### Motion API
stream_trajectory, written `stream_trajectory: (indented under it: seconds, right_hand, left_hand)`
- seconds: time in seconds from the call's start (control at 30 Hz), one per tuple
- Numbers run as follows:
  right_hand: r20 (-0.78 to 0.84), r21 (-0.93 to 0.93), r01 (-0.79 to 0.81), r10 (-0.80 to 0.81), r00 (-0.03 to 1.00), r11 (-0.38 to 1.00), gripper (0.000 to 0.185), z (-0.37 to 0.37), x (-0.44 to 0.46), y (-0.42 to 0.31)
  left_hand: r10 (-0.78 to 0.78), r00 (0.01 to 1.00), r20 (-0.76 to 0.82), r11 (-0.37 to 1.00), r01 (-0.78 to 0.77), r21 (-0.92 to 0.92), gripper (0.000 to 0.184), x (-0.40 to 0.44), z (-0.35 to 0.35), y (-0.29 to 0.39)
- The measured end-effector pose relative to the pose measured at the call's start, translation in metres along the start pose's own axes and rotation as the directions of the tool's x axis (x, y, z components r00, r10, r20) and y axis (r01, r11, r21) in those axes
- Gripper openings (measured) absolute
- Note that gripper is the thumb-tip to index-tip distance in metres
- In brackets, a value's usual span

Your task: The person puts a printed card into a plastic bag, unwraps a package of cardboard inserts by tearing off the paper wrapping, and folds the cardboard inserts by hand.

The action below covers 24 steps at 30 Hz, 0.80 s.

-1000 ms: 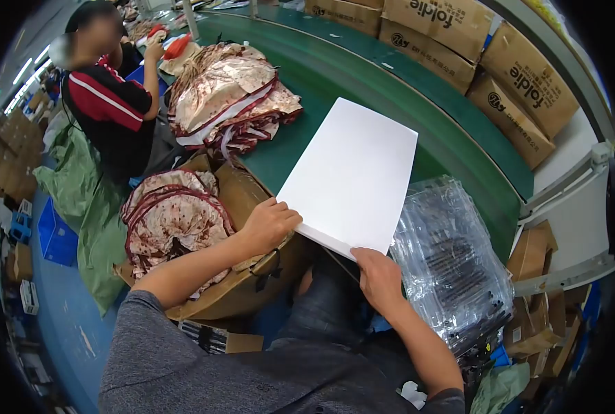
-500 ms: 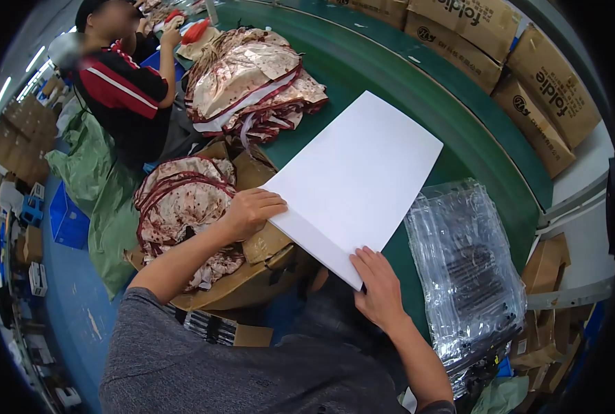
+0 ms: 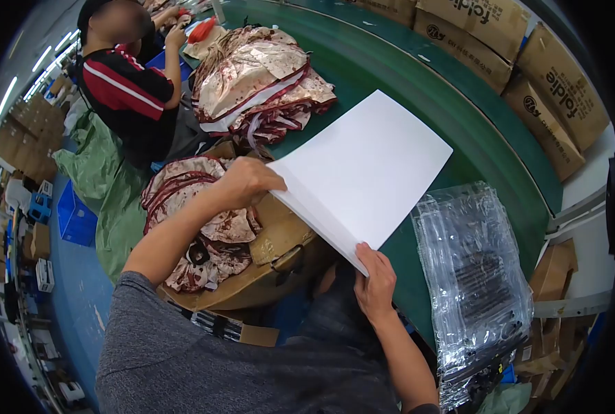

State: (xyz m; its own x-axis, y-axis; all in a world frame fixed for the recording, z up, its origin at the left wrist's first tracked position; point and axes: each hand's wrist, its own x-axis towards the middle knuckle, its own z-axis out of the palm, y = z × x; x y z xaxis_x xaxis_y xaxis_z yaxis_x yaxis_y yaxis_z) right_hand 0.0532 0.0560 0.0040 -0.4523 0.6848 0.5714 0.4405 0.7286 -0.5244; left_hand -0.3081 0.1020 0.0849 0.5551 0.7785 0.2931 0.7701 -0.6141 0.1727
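A stack of large white sheets (image 3: pixel 373 162) lies slantwise over the green work surface, its near edge raised and bent. At its left near corner, my left hand (image 3: pixel 251 181) is closed on the edge with the fingers curled. My right hand (image 3: pixel 376 279) grips the right near corner, thumb and fingers about the edge. Beside my right hand lies a pile of clear plastic bags (image 3: pixel 469 269) with dark strips along one end. Below my left forearm, patterned fabric with dark red trim (image 3: pixel 183 190) fills an open cardboard box (image 3: pixel 280 259).
A larger heap of the same fabric (image 3: pixel 259 83) sits on the green table (image 3: pixel 487 162) beyond. Another person (image 3: pixel 125 83) works at the far left, near a green plastic sheet (image 3: pixel 104 186) and a blue bin (image 3: pixel 74 217). Cardboard cartons (image 3: pixel 562 83) line the right back.
My left hand has risen and curled its fingers round the sheets' corner, lifting and bending the near edge. My right hand keeps its place at the other corner. The view has shifted slightly.
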Motion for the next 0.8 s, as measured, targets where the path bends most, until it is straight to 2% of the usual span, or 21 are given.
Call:
stream_trajectory:
  seconds: [0.1, 0.33, 0.4, 0.47, 0.5, 0.57, 0.63, 0.67, 0.73, 0.77, 0.8]
  right_hand:
    - [-0.071, -0.012, 0.007, -0.008, 0.997, 1.000, 0.037, 0.012, 0.014, 0.004]
    - [-0.072, -0.156, 0.025, -0.036, 0.997, 0.987, 0.041, 0.045, 0.046, 0.004]
    - [-0.030, -0.178, 0.057, -0.063, 0.998, 0.982, 0.043, 0.053, 0.041, 0.002]
    - [-0.041, -0.105, 0.031, -0.036, 0.999, 0.994, 0.044, 0.052, 0.035, -0.003]
    - [-0.056, -0.135, 0.011, -0.019, 0.998, 0.991, 0.044, 0.048, 0.031, -0.009]
    - [-0.040, -0.035, 0.011, -0.012, 0.999, 0.999, 0.045, 0.032, 0.019, -0.023]
    - [-0.052, 0.044, 0.064, -0.062, 0.997, 0.997, 0.040, 0.007, 0.001, -0.039]
    - [-0.069, 0.024, 0.041, -0.039, 0.997, 0.999, 0.040, -0.001, -0.015, -0.043]
    - [-0.026, 0.263, 0.036, -0.031, 0.999, 0.964, 0.029, -0.024, -0.058, -0.044]
    - [-0.046, 0.222, -0.007, 0.017, 0.999, 0.975, 0.029, -0.037, -0.081, -0.039]
    - [-0.001, 0.213, -0.102, 0.105, 0.994, 0.972, 0.027, -0.051, -0.111, -0.031]
  left_hand:
    - [0.075, 0.996, -0.048, 0.995, -0.071, 0.072, 0.034, 0.022, -0.007, -0.016]
    - [0.089, 0.984, -0.151, 0.995, -0.082, 0.050, 0.032, 0.008, 0.018, -0.079]
    - [0.020, 0.991, -0.131, 0.997, -0.010, 0.071, 0.033, 0.000, 0.018, -0.076]
    - [0.019, 0.992, -0.123, 0.995, -0.007, 0.097, 0.030, -0.005, 0.019, -0.071]
    - [-0.015, 0.991, -0.132, 0.997, 0.025, 0.078, 0.028, -0.008, 0.023, -0.067]
    - [-0.019, 0.987, -0.159, 0.995, 0.033, 0.090, 0.025, -0.011, 0.029, -0.064]
    - [-0.018, 0.986, -0.168, 0.987, 0.044, 0.152, 0.023, -0.009, 0.026, -0.063]
    - [-0.038, 0.982, -0.184, 0.984, 0.069, 0.165, 0.027, -0.007, 0.020, -0.058]
    - [-0.019, 0.952, -0.304, 0.948, 0.113, 0.297, 0.032, -0.006, 0.022, -0.046]
    - [-0.030, 0.917, -0.399, 0.962, 0.135, 0.238, 0.033, -0.008, 0.023, -0.030]
    - [0.000, 0.900, -0.436, 0.915, 0.176, 0.363, 0.029, -0.023, 0.033, -0.039]
